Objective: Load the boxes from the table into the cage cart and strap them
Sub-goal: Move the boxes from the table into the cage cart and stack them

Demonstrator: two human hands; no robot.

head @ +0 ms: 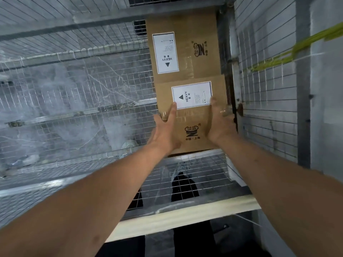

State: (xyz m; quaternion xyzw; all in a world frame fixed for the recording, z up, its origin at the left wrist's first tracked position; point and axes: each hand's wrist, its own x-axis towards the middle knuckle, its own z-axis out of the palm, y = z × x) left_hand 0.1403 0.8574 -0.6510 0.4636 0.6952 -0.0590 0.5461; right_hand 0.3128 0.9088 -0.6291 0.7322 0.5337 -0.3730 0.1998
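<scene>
I look down into the wire cage cart (89, 101). A brown cardboard box (192, 118) with a white HEAVY label lies at the cart's right side. My left hand (164, 127) grips its left edge with the thumb on top. Its right edge is gripped the same way by my right hand (220, 123). A second, similar labelled box (187, 28) sits just beyond it, touching its far edge, against the right mesh wall (269, 93).
A green strap (297, 45) runs across the outside of the right mesh wall. The cart's pale front rail (185, 214) crosses below my forearms. The mesh floor left of the boxes is bare. My dark trousers and a shoe show through the mesh.
</scene>
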